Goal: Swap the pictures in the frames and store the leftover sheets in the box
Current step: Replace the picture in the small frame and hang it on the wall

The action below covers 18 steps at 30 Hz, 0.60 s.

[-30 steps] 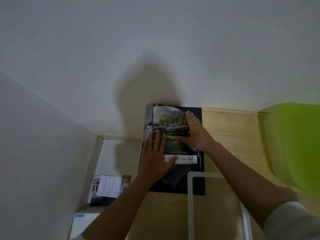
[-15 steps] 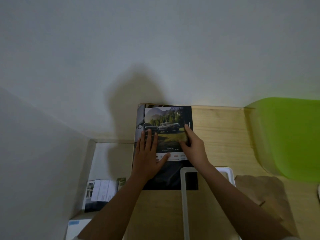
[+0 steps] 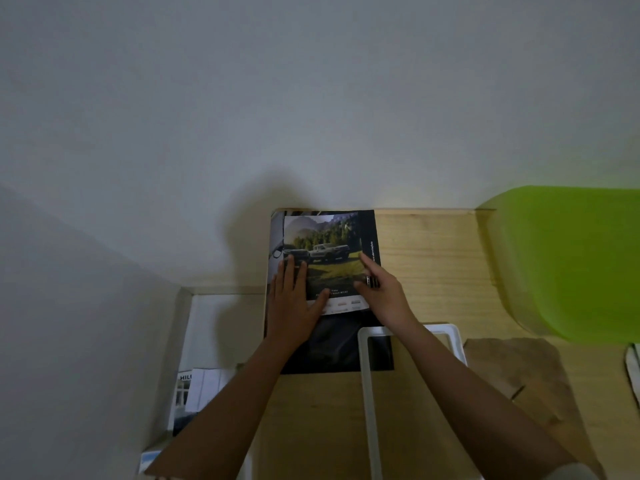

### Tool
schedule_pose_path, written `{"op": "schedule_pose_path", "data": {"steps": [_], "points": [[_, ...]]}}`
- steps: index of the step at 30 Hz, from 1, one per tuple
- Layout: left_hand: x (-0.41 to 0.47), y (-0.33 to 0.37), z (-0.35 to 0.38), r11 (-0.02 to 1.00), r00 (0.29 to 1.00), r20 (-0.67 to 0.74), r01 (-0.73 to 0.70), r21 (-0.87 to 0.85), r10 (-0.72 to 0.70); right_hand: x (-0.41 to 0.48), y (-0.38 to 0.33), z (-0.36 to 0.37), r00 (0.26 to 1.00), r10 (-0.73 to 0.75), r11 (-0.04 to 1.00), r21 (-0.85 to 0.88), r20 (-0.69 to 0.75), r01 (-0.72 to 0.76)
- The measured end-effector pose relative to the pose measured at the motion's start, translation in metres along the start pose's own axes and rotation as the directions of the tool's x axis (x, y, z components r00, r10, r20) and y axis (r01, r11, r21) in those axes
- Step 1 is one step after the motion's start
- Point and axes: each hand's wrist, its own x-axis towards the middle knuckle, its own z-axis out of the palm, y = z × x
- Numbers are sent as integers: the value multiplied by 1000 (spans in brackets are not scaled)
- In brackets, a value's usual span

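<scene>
A picture of off-road cars in a forest [image 3: 325, 251] lies on a larger dark sheet [image 3: 332, 344] at the back of the wooden table [image 3: 429, 258]. My left hand [image 3: 294, 303] lies flat with spread fingers on the picture's lower left part. My right hand [image 3: 381, 292] presses on the picture's right edge, fingertips pointing left. A white picture frame [image 3: 367, 393], empty, lies nearer to me over the dark sheet's lower right corner, under my right forearm. A white box [image 3: 183, 323] stands left of the table, with printed sheets [image 3: 197, 389] in it.
A bright green object [image 3: 568, 261] stands at the table's right back. A brown backing board [image 3: 512, 368] lies on the table at the right. A white wall rises directly behind the table. Something white and dark [image 3: 633, 372] shows at the right edge.
My right hand has slid from the picture's top down to its right edge. My left hand stays flat on the lower left. The view has shifted, showing more of the frame and the brown board.
</scene>
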Motion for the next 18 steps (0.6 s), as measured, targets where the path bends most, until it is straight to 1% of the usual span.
{"op": "schedule_pose_path", "data": {"steps": [4,6,7,8,9,11,12,14,18], "points": [[0,19,-13,995,997,-47,60,-77,-63,-6,-13,-6,998,-59,998,32,10,59],[0,32,-22,983,995,-46,77,-164,-86,-12,-22,-14,996,-90,993,80,12,89],[0,39,-24,969,995,-43,75,-235,-88,-18,-28,-19,994,-108,988,110,12,106],[0,48,-28,941,995,-29,76,-330,-91,-23,-33,-25,991,-131,982,136,11,129],[0,56,-32,892,996,-14,77,-445,-93,-29,-38,-31,988,-153,976,158,11,150],[-7,78,-41,763,995,21,90,-640,-100,-44,-47,-45,981,-196,964,183,13,190],[-11,89,-46,702,994,55,105,-705,-92,-53,-50,-51,977,-212,959,196,17,205],[-22,108,-50,609,993,108,113,-785,-44,-68,-50,-65,972,-232,951,214,25,221],[-52,144,-50,504,997,77,52,-862,27,-99,-38,-91,969,-245,948,219,38,232]]}}
